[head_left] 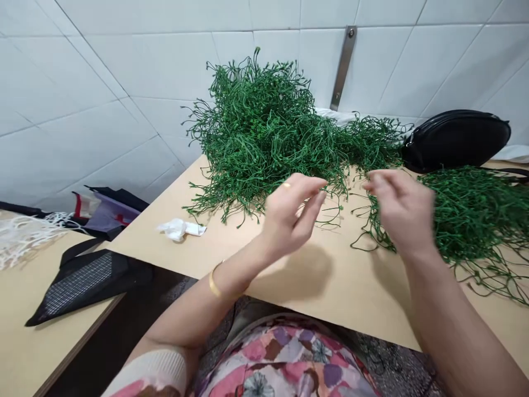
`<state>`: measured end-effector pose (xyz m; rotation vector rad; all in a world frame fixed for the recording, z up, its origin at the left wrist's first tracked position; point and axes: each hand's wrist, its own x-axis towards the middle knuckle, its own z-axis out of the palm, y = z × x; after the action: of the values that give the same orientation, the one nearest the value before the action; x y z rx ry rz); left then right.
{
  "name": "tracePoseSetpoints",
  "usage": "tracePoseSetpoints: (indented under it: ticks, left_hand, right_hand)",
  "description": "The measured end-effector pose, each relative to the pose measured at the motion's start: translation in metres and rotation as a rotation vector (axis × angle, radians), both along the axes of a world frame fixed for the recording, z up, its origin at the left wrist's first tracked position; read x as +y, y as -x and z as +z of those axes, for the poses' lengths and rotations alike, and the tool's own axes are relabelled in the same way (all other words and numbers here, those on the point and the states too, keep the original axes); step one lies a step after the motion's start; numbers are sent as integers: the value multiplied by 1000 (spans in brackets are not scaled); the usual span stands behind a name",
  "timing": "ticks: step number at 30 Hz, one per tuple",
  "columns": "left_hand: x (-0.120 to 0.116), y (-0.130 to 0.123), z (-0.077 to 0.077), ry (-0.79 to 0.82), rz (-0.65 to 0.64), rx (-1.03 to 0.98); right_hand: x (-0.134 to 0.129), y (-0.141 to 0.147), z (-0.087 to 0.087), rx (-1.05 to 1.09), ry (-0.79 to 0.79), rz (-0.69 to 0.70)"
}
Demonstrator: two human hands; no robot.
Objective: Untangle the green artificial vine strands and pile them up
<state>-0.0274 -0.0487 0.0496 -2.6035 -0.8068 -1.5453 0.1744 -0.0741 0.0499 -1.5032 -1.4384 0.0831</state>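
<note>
Both hands hover over the wooden table [231,251], apart from each other. My left hand [294,212] has its thumb and fingertips brought close together; whatever it pinches is too small to make out. Slightly blurred, my right hand [403,207] is also in a pinch, with its fingertips toward the left. Behind the hands rises a big heap of thin green knotted strands [264,127]. Another green pile [475,215] lies to the right, beside my right hand. A few loose strands lie on the table between the hands.
A crumpled white tissue [177,229] lies near the table's left edge. A black bag [458,140] stands at the back right. On a second surface at left are a black mesh pouch [82,278] and white netting [28,237]. A metal bracket [344,69] is on the tiled wall.
</note>
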Motion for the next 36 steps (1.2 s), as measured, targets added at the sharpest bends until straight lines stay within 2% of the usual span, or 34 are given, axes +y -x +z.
tracePoseSetpoints:
  ticks: [3, 4, 6, 8, 11, 14, 18, 23, 26, 30, 32, 36]
  left_hand:
    - [52, -20, -37, 140, 19, 329]
    - [65, -25, -48, 168, 53, 442]
    - [83, -32, -65, 184, 143, 573]
    - [94, -34, -73, 166, 201, 650]
    - [104, -33, -74, 148, 244, 696]
    - [113, -33, -72, 160, 255, 690]
    - [120, -37, -69, 200, 242, 649]
    - [119, -34, -62, 164, 187, 628]
    - [121, -24, -62, 185, 152, 652]
    - [123, -15, -64, 210, 106, 631]
    - [121, -14, -63, 238, 91, 557]
    - [113, -18, -57, 193, 129, 428]
  right_hand:
    - [49, 2, -29, -139, 367, 10]
    - [62, 4, -40, -173, 435, 28]
    - [77, 6, -57, -232, 484, -9]
    - [80, 7, -64, -267, 475, -29]
    - [71, -2, -59, -231, 396, -34]
    - [56, -17, -48, -63, 273, -68]
    - [41, -27, -43, 141, 217, -50]
    - [48, -39, -51, 357, 127, -194]
    - [57, -47, -52, 521, 114, -190]
    - [58, -45, -42, 581, 42, -193]
    - [54, -41, -37, 557, 87, -143]
    - [45, -28, -35, 471, 352, 67]
